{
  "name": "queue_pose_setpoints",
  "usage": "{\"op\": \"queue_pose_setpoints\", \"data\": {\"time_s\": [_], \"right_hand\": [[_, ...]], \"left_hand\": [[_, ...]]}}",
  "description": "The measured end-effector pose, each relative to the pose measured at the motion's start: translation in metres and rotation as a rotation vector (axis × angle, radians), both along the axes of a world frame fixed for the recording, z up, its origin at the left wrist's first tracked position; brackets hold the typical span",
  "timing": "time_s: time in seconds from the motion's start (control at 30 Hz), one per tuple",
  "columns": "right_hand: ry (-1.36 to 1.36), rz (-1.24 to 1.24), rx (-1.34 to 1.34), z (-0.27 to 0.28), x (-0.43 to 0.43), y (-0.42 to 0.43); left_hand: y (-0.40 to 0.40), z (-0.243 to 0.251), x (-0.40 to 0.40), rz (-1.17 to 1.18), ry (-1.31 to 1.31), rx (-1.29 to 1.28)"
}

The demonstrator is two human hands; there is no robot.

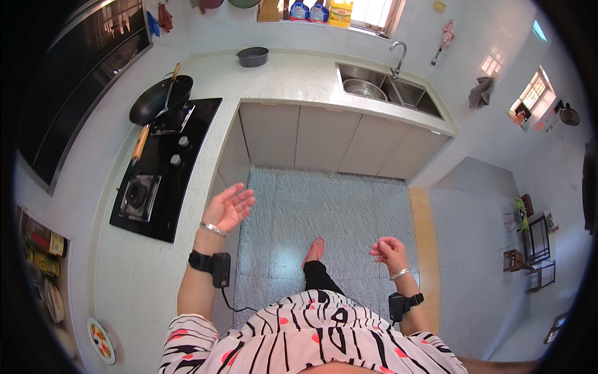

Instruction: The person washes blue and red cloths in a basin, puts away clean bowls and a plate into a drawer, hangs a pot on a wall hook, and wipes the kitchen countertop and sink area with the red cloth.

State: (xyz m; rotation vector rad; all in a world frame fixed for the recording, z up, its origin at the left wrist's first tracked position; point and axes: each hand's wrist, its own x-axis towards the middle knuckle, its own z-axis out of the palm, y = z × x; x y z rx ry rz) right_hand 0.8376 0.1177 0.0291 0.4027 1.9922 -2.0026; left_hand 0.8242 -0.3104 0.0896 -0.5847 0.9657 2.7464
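Note:
My left hand (230, 206) hovers with its palm up and fingers apart beside the counter edge, right of the black gas hob (168, 187). It holds nothing. Over the floor on the right is my right hand (390, 252), its fingers loosely bent and nothing seen in it. A black wok (149, 100) with wooden handles sits tilted on the hob's far burner. The near burner (137, 195) bears no pan. On the back counter stands a grey round basin (252, 57). A metal bowl (364, 89) lies in the steel sink (413, 96) under a curved tap (398, 58).
Pale cabinets (322, 135) run below the back counter. A plate of colourful food (101, 340) rests on the left counter (140, 285), near shelves of jars (44, 262). Bottles (319, 11) stand on the windowsill. A small wooden stool (514, 261) is at the far right.

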Motion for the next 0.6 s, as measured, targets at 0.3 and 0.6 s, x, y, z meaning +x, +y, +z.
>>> {"op": "queue_pose_setpoints", "data": {"time_s": [0.3, 0.6], "right_hand": [[0.140, -0.185, -0.091, 0.027, -0.244, 0.013], [0.108, 0.026, -0.086, 0.034, -0.408, -0.057]], "left_hand": [[-0.063, 0.053, -0.265, 0.174, -0.003, -0.102], [-0.161, 0.025, -0.483, 0.474, -0.183, -0.221]]}}
